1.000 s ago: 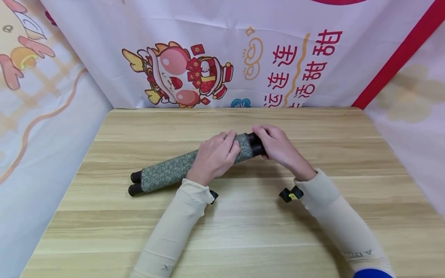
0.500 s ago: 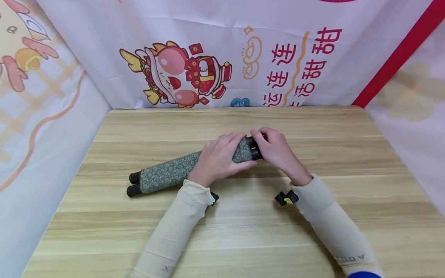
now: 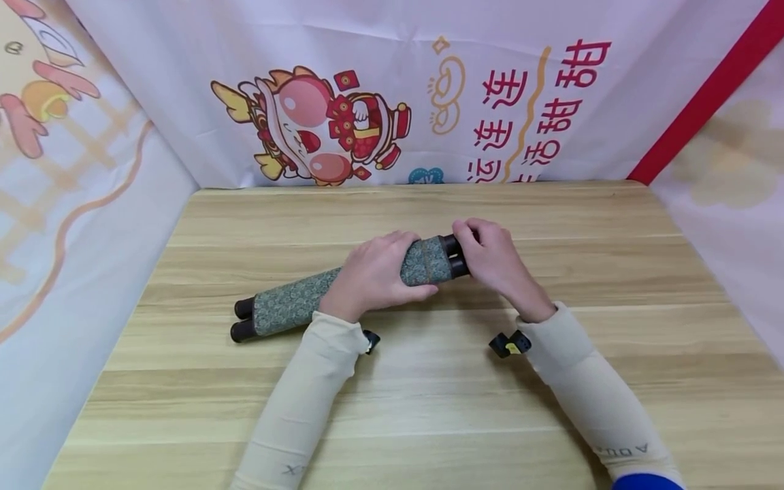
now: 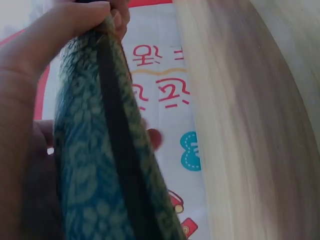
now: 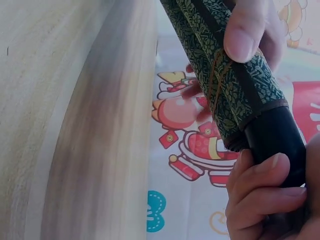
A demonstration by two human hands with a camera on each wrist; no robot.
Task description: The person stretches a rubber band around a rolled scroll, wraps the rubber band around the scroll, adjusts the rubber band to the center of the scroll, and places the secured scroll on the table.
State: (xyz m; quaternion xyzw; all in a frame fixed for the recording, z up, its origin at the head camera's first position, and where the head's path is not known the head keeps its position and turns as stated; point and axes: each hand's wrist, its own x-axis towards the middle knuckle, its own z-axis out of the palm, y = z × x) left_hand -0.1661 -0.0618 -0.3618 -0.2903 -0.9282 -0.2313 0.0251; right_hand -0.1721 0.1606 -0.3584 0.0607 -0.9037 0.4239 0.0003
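A scroll (image 3: pixel 297 299) rolled into two side-by-side rolls, covered in green patterned cloth, slants across the table with its right end higher in the head view. Dark knobs (image 3: pixel 243 331) stick out at both ends. My left hand (image 3: pixel 376 275) grips the scroll right of its middle, thumb along the near side. At the right end, my right hand (image 3: pixel 493 258) holds the dark knobs, its fingers curled round one black knob (image 5: pixel 275 140) in the right wrist view. A thin brown band (image 5: pixel 217 80) circles the cloth between the hands. The left palm hides part of the scroll.
The wooden table (image 3: pixel 429 408) spreads under both arms. Behind it hangs a white printed cloth (image 3: pixel 392 41) with a cartoon figure and red characters, and similar cloths close the left and right sides. Small black wrist devices (image 3: pixel 510 344) hang from the sleeves.
The left hand has shifted left along the scroll, its thumb now stretched out along the near side, uncovering the brown band. The right hand stays on the right-end knobs.
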